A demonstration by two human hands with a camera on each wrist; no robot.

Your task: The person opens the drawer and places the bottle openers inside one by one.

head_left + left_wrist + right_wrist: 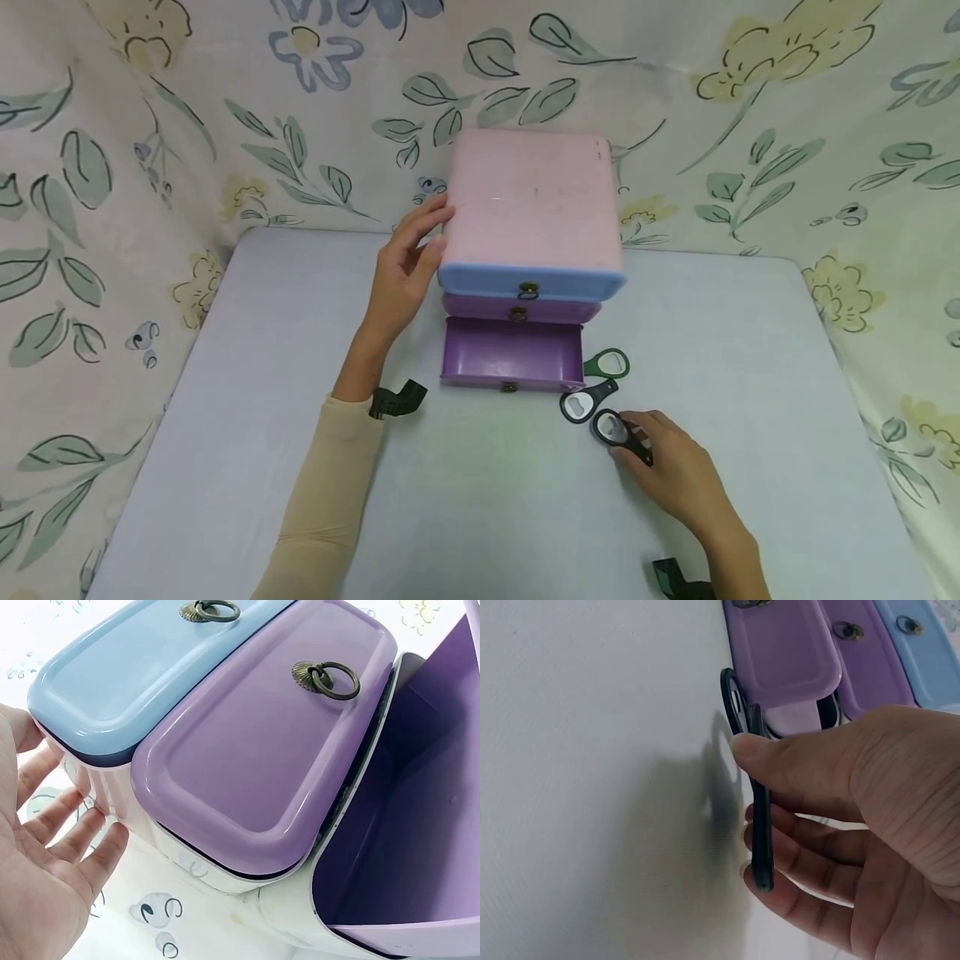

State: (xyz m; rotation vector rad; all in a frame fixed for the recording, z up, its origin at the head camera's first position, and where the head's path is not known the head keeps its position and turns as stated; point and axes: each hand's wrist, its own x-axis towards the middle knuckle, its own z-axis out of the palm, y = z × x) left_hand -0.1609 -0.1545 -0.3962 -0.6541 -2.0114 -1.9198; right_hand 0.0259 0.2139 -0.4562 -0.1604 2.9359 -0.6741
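Note:
A small drawer cabinet with a pink top (536, 200) stands at the back of the table. Its lowest purple drawer (513, 354) is pulled out and bare inside. My left hand (401, 279) rests its extended fingers against the cabinet's left side, near the blue drawer front (105, 690). In front of the cabinet, on the right, my right hand (678, 475) pinches a black bottle opener (762, 832) between thumb and fingers, low over the table. Another black bottle opener (579, 406) lies by the open drawer's right front corner, and a green bottle opener (613, 363) lies beside that drawer.
The white table (480, 500) extends on both sides of the cabinet. A leaf-patterned cloth (315, 150) hangs behind it. The middle purple drawer (255, 742) and the blue one above are closed, each with a brass ring pull. Black straps (397, 400) sit at the wrists.

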